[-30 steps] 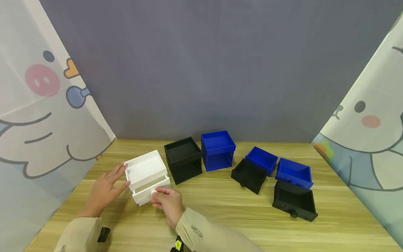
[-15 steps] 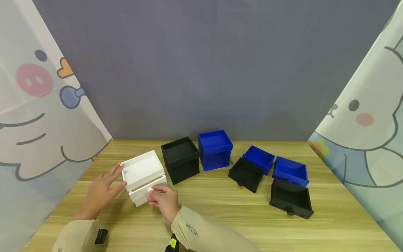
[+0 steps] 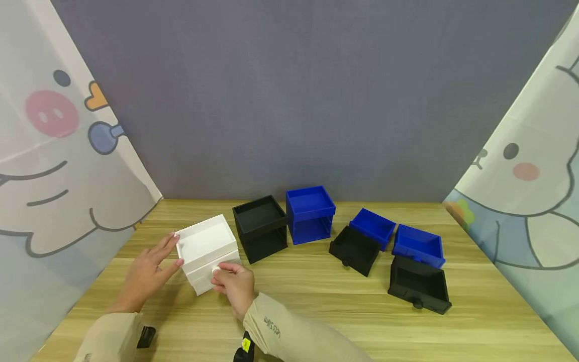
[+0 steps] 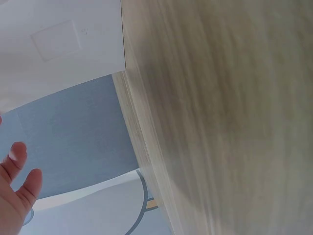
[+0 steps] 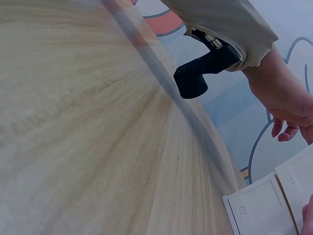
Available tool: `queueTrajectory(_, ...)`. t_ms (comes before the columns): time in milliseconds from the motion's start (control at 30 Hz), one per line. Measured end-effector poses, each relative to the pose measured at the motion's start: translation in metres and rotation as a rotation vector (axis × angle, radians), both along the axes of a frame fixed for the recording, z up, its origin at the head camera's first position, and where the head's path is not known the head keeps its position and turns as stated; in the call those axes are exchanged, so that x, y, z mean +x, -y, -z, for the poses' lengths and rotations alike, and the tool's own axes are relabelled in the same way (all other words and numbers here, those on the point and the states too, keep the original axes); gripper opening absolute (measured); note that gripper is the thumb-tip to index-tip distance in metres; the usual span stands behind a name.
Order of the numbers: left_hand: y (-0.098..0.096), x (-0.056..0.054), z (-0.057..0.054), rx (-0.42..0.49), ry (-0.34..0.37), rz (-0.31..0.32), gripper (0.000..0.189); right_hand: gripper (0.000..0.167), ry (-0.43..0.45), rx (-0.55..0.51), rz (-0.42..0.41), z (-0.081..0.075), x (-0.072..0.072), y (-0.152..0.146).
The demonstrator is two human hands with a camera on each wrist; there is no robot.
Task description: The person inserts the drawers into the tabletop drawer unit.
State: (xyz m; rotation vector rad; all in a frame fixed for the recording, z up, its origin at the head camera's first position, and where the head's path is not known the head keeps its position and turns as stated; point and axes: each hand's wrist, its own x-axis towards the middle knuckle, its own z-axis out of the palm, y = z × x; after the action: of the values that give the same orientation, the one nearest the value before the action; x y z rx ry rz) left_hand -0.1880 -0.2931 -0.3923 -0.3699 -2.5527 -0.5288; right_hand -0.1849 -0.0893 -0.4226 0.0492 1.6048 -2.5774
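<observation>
A white drawer cabinet [image 3: 205, 239] with a shallow tray top stands at the left of the table. My right hand [image 3: 237, 286] pinches the small round white knob [image 3: 215, 270] of its drawer. That drawer front [image 3: 201, 284] sits close under the tray rim. Along the cabinet's left side my left hand [image 3: 147, 274] has its fingers extended, thumb and fingertips at the top edge. The right wrist view shows the white panels [image 5: 261, 208] of the cabinet at lower right, with small raised numbers.
Right of the white cabinet stand a black cabinet [image 3: 260, 221] and a blue cabinet [image 3: 310, 213], their fronts lacking drawers. Farther right lie two blue drawers [image 3: 373, 226] and two black drawers [image 3: 355, 251], with knobs on the black ones. A grey backdrop [image 3: 298, 100] rises behind the wooden table [image 3: 307, 311].
My right hand has pushed the white drawer inward, away from me, and the gap behind its front has closed. My left hand has stayed at the cabinet's side.
</observation>
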Motion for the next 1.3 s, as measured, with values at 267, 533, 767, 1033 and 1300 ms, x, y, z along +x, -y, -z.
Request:
queueTrajectory(267, -0.002, -0.003, 0.001, 0.007, -0.005, 0.013, 0.059, 0.014, 0.002, 0.003, 0.010, -0.001, -0.002, -0.001)
queueTrajectory(533, -0.004, -0.004, 0.000, 0.009, 0.008, 0.022, 0.059, 0.013, -0.008, 0.011, 0.017, -0.001, -0.004, -0.002)
queueTrajectory(767, -0.004, -0.004, -0.003, -0.022, 0.002, 0.013, 0.060, 0.011, -0.002, 0.036, -0.014, -0.003, -0.006, -0.004)
queueTrajectory(1033, -0.004, -0.007, -0.011, -0.083, -0.008, 0.020, 0.059, 0.018, 0.030, 0.052, -0.107, -0.002, -0.017, -0.044)
queueTrajectory(1300, -0.020, -0.018, -0.068, -0.174, 0.155, -0.002, 0.056, 0.017, 0.033, 0.124, -0.056, -0.006, -0.041, -0.122)
